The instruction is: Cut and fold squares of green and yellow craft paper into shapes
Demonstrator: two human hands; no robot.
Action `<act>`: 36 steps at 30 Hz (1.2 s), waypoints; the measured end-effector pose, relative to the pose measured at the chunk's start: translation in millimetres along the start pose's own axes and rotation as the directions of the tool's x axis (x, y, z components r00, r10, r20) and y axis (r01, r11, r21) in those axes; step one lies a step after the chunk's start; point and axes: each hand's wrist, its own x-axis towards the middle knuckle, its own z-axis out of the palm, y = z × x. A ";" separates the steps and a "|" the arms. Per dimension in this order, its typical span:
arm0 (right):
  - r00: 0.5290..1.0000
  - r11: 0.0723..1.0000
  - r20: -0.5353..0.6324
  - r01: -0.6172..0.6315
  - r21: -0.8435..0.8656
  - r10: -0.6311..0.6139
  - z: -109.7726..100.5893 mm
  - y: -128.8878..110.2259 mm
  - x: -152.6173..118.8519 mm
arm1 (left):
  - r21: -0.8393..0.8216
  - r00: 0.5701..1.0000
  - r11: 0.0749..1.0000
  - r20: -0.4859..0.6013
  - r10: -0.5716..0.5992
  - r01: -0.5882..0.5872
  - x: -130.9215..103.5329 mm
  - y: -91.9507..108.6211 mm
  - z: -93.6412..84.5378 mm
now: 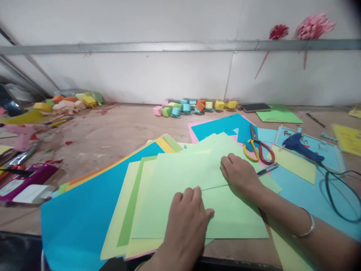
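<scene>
A light green paper sheet [180, 165] lies on top of a fanned stack of coloured sheets, with an edge or crease line running between the hands. My left hand [188, 216] rests on this paper near the front, its fingers bent together at that line and its thumb out to the right. Farther right, my right hand [239, 172] has its fingers curled on the same line. The fingertips of both hands are partly hidden. Blue sheets [81, 214] and yellow-green sheets [115, 226] stick out to the left below.
Scissors [255, 145], a cutter [267, 169] and a blue glue gun [303, 147] with a looping cable lie right. A phone [256, 108] and small paper cubes [186, 108] sit by the wall. At left are a purple device [31, 180] and a white adapter [34, 194].
</scene>
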 end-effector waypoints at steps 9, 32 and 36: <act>0.999 1.000 0.043 -0.031 -0.001 0.031 -3.6 -3.0 0.7 | 0.062 0.978 0.985 -0.146 -0.151 0.162 -35.2 -23.4 -7.5; 0.960 0.958 0.279 0.065 -0.279 0.016 -40.9 -34.7 -69.2 | 0.079 0.935 0.978 -0.286 0.208 -0.193 0.5 -4.5 31.1; 0.927 0.962 0.364 0.013 -0.271 0.091 -41.8 -23.5 -72.5 | 0.155 0.898 0.965 -0.360 0.254 -0.210 0.3 -6.5 32.4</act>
